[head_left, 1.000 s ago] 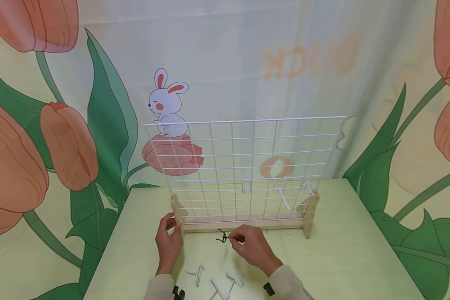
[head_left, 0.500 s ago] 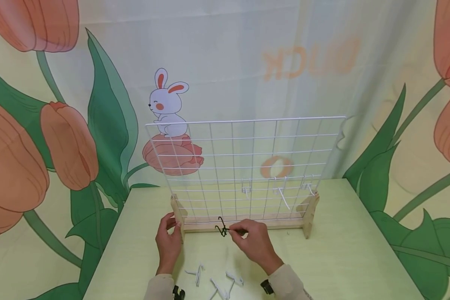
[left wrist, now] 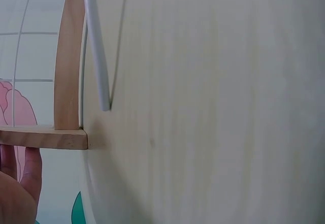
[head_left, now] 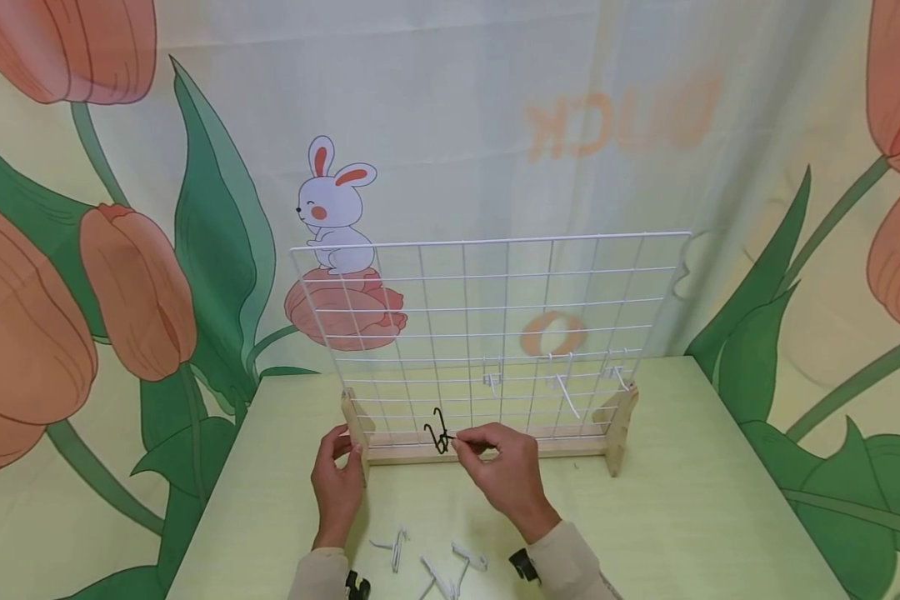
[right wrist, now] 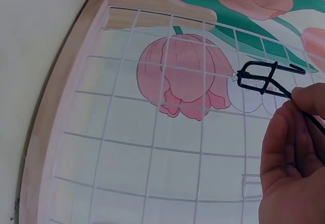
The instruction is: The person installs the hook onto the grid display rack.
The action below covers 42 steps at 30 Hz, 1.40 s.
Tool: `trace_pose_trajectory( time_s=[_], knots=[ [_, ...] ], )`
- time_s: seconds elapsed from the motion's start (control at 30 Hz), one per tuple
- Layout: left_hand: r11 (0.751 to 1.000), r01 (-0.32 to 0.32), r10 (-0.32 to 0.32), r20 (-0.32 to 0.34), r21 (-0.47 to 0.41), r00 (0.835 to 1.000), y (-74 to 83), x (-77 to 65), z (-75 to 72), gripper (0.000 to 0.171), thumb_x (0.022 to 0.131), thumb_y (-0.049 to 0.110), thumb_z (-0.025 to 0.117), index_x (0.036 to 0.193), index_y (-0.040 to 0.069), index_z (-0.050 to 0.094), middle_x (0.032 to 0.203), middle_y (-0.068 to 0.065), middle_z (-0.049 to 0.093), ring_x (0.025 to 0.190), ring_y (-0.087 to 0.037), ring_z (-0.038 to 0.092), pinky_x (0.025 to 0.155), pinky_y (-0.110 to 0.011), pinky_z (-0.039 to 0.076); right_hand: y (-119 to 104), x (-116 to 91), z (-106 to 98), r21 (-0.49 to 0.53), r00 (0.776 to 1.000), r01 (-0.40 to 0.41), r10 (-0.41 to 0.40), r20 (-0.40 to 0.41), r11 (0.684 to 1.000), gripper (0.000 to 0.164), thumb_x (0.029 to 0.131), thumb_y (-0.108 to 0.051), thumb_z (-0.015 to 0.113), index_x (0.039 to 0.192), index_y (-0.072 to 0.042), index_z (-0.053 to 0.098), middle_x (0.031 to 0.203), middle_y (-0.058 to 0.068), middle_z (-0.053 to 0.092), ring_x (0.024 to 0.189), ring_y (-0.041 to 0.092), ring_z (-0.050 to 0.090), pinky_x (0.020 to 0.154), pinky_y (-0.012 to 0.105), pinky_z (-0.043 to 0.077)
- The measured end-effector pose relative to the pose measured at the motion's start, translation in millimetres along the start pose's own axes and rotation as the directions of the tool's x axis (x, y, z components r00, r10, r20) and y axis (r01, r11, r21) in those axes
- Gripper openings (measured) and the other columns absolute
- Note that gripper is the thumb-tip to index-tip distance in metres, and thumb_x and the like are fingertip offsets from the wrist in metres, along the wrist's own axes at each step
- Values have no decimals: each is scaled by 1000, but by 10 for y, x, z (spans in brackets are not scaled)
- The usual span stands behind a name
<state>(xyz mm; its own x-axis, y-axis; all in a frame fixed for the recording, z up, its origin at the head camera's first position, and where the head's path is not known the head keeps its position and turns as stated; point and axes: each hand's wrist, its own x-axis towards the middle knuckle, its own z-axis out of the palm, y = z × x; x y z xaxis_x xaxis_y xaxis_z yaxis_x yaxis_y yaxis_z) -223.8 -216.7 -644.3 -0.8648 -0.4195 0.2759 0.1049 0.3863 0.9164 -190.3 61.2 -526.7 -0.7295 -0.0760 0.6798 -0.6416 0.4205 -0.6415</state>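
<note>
My right hand [head_left: 506, 475] pinches a black wire hook [head_left: 441, 440] by its arm between thumb and fingers. The hook's two bent prongs point up and overlap the lower left part of a white wire grid panel [head_left: 487, 242]. In the right wrist view, the hook [right wrist: 256, 76] shows its squarish wire frame in front of the grid. My left hand [head_left: 337, 483] holds the left upright of the wooden stand [head_left: 356, 421], with its fingertips against the side in the left wrist view. White hooks [head_left: 566, 392] hang on the grid's lower right.
Several loose white hooks [head_left: 396, 550] lie on the pale table [head_left: 682, 517] between the forearms. The stand's right upright [head_left: 621, 429] rises past my right hand. Behind the panel hangs a curtain [head_left: 450, 108] printed with tulips and a rabbit.
My right hand has moved up and slightly forward with the black hook, and its prongs have turned from pointing left to upward. The left hand stays on the upright.
</note>
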Motion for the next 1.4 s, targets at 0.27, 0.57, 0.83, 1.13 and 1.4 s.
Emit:
trace_pose_trajectory(
  time_s=[0.27,0.57,0.83,1.13,1.4],
  knots=[
    [1000,-9,9,-7,-8,1000,0,13,0,41,102,2,67,140,16,61,122,-12,70,113,-25,65,79,-9,49,-124,123,38,58,993,49,-43,-109,997,10,86,-5,86,95,-9,83,85,0,79,72,10,73,66,22,59],
    [1000,-16,16,-22,-14,1000,14,17,4,41,100,-1,68,138,13,62,119,-14,71,110,-25,66,78,-9,50,-201,265,145,60,981,92,-81,-175,994,11,86,-3,85,95,-9,83,83,0,78,71,12,72,67,22,59],
    [1000,1,0,-23,4,1000,-1,23,1,40,102,2,67,140,16,61,122,-11,70,113,-25,65,80,-11,50,-255,345,241,0,970,107,-104,-222,994,10,87,-7,85,95,-10,83,84,1,78,72,12,72,68,23,59],
    [1000,10,-10,-15,7,1000,8,16,11,40,102,2,66,140,16,61,122,-11,70,113,-24,65,80,-11,51,-259,448,314,-69,958,126,-140,-249,990,11,85,-5,87,95,-7,83,87,2,79,75,14,72,70,25,60],
    [1000,-9,9,-26,-4,1000,-4,16,22,41,101,1,67,139,16,62,119,-10,70,110,-23,65,78,-13,52,-224,520,379,-126,949,171,-198,-246,977,13,84,-6,88,95,-6,82,88,3,79,78,15,72,71,27,61]
  ],
)
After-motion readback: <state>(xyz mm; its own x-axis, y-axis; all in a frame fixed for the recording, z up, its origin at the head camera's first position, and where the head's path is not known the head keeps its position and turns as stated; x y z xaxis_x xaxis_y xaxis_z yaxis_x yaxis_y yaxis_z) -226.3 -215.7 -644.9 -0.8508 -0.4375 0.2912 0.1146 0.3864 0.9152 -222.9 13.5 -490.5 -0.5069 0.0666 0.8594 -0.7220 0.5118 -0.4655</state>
